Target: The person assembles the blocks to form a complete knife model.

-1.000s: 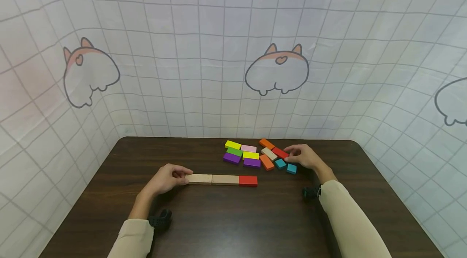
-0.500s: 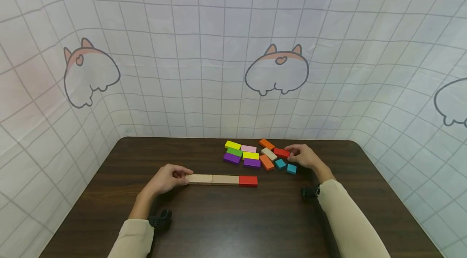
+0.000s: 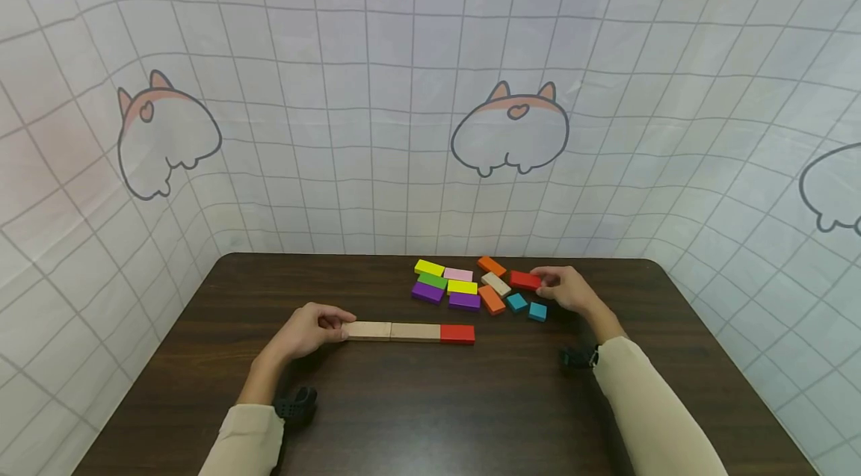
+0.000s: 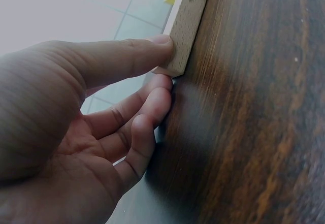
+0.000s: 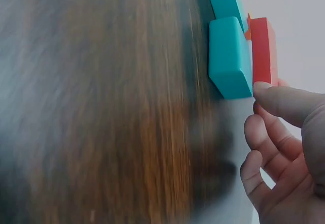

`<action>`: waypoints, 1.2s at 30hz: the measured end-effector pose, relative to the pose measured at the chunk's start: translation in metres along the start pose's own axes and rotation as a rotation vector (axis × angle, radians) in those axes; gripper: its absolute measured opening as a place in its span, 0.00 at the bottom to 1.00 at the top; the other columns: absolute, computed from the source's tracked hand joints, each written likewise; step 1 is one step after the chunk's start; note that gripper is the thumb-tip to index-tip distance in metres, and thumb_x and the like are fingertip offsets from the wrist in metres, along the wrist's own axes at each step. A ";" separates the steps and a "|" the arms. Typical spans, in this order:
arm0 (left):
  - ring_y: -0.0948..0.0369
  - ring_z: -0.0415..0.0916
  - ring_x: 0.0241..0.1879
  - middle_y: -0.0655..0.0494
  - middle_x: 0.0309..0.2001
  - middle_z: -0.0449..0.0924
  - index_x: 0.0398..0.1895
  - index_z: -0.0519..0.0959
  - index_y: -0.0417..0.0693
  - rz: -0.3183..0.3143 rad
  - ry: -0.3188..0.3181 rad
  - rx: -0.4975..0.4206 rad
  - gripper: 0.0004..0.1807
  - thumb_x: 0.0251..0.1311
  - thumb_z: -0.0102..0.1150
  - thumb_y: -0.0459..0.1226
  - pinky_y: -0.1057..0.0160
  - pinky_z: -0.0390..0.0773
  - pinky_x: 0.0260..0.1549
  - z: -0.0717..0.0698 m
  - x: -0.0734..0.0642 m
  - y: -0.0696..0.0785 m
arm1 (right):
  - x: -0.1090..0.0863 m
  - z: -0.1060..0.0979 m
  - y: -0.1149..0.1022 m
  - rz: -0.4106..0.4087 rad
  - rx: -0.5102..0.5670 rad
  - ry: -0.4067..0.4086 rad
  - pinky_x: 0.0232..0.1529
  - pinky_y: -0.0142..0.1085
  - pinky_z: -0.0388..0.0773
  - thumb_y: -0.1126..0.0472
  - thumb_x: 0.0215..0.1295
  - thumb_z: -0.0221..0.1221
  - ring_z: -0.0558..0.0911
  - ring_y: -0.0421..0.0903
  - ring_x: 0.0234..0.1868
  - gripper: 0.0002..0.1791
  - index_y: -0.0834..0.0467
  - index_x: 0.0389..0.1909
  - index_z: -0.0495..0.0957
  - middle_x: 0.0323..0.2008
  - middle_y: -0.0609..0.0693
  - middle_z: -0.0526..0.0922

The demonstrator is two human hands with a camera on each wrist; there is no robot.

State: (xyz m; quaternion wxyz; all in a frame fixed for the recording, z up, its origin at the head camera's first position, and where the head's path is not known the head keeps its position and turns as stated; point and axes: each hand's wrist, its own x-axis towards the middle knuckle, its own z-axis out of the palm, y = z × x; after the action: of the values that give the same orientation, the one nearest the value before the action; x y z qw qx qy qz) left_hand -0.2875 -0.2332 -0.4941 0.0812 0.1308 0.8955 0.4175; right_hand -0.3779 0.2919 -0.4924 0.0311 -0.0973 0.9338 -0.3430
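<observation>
Your R hand (image 3: 568, 291) pinches a red rectangular block (image 3: 525, 280) near two small teal blocks (image 3: 517, 303), lift unclear; your L hand (image 3: 311, 330) pinches a pale wooden block (image 3: 370, 331), its grain clear only in L-wrist cam.

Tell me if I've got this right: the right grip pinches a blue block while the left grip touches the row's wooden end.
The colour is wrong: the right grip pinches a red block, as the right wrist view shows. The left grip does touch the row's wooden end.
</observation>
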 end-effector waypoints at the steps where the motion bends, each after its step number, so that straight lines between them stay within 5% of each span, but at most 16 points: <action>1: 0.59 0.75 0.34 0.55 0.36 0.82 0.52 0.87 0.48 0.000 -0.001 0.000 0.13 0.64 0.69 0.36 0.61 0.76 0.35 0.000 0.000 0.000 | -0.002 -0.002 0.000 -0.007 0.000 0.002 0.37 0.38 0.70 0.66 0.69 0.64 0.74 0.48 0.36 0.20 0.61 0.61 0.80 0.38 0.56 0.83; 10: 0.59 0.75 0.34 0.54 0.36 0.82 0.53 0.87 0.47 -0.011 -0.007 -0.010 0.14 0.64 0.69 0.36 0.60 0.77 0.35 -0.001 -0.001 0.003 | -0.024 -0.012 -0.009 -0.112 -0.011 0.016 0.34 0.36 0.68 0.63 0.68 0.66 0.73 0.45 0.32 0.20 0.59 0.61 0.81 0.34 0.51 0.82; 19: 0.59 0.75 0.34 0.55 0.36 0.82 0.52 0.87 0.47 -0.006 -0.002 -0.012 0.14 0.63 0.69 0.35 0.61 0.76 0.35 -0.001 -0.001 0.003 | -0.059 -0.006 -0.026 -0.209 -0.037 -0.052 0.30 0.32 0.68 0.65 0.65 0.68 0.73 0.41 0.29 0.21 0.57 0.59 0.82 0.33 0.48 0.82; 36: 0.59 0.75 0.35 0.55 0.37 0.82 0.51 0.88 0.49 -0.017 0.002 0.001 0.13 0.64 0.69 0.36 0.60 0.76 0.36 0.000 0.000 0.002 | -0.084 0.017 -0.037 -0.203 -0.091 -0.223 0.30 0.31 0.69 0.62 0.66 0.68 0.71 0.38 0.28 0.18 0.58 0.56 0.83 0.29 0.43 0.78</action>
State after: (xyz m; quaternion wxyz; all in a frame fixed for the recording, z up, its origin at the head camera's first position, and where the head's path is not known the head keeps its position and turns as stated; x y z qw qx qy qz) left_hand -0.2873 -0.2318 -0.4927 0.0837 0.1229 0.8968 0.4166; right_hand -0.2880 0.2706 -0.4825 0.0953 -0.2300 0.9245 -0.2887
